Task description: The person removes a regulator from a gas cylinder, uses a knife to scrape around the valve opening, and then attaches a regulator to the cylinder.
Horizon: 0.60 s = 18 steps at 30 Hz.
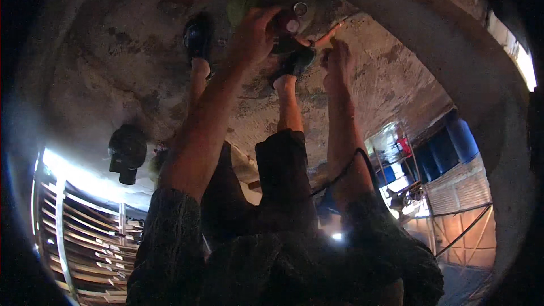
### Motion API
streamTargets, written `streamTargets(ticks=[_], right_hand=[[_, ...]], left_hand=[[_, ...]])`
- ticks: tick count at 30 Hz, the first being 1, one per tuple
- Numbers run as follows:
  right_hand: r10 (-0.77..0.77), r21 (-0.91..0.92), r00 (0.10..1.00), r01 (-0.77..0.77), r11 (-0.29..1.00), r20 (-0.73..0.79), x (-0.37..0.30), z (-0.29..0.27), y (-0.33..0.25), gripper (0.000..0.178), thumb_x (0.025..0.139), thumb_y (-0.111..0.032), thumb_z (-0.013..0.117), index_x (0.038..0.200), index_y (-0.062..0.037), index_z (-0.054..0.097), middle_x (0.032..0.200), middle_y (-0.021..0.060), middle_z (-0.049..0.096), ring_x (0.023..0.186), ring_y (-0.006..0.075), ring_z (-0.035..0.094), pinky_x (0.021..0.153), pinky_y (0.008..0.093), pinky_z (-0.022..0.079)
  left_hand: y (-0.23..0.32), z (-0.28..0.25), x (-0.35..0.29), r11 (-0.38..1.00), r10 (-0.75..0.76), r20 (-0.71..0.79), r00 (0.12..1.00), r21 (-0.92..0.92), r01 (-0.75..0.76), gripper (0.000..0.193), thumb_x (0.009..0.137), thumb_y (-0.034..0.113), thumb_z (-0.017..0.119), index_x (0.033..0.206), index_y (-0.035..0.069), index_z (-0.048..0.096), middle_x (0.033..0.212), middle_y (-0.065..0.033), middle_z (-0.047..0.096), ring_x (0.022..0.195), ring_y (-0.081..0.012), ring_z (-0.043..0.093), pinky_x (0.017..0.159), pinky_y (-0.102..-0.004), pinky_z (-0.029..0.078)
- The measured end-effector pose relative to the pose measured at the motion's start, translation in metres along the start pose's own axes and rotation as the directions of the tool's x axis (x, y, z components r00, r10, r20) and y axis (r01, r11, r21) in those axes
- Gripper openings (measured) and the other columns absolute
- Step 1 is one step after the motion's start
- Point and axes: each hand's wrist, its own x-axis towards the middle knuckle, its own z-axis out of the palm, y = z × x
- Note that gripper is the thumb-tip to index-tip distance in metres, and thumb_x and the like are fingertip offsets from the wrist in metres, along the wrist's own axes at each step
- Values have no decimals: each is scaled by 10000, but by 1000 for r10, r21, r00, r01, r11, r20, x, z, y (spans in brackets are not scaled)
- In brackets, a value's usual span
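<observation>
My left hand [256, 38] reaches to the top middle, fingers curled round the side of a dark reddish, rounded thing [285, 23]; its kind is too dim to tell. A small round metallic ring [300, 9] shows just beyond it. To the right, my right hand [339, 63] hangs low over the floor with its fingers bent together; what they hold, if anything, is hidden. Close to its fingertips a slender orange-red piece [327, 35] slants up to the right. Behind the left hand's fingers lies a dim greenish round shape [243, 0].
My dark shoes [198, 37] stand on the rough, stained floor [385, 62]. A black cap-like object [127, 150] lies at the left. A dark cable [362, 158] loops by my right forearm. Slatted wood [85, 238] is at lower left, blue barrels [462, 139] at right.
</observation>
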Motion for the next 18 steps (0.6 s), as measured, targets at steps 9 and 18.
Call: streamTargets(ticks=[9, 18], right_hand=[[80, 186, 995, -66, 980, -66, 36, 7, 53, 296, 951, -155, 520, 1243, -112, 509, 894, 65, 597, 707, 161, 592, 632, 310, 522], [-146, -318, 975, 86, 944, -168, 53, -5, 53, 211, 939, -194, 552, 1113, -75, 569, 931, 81, 628, 763, 180, 635, 657, 335, 522]], left_hand=[[17, -23, -4, 975, -200, 161, 967, -66, 212, 552, 833, 111, 658, 1347, 110, 458, 1194, -181, 558, 974, -349, 628, 848, -443, 524], [31, -20, -2, 967, -189, 175, 966, -138, 215, 540, 897, 307, 637, 1379, 162, 441, 1077, -126, 655, 725, -212, 671, 717, -364, 538]])
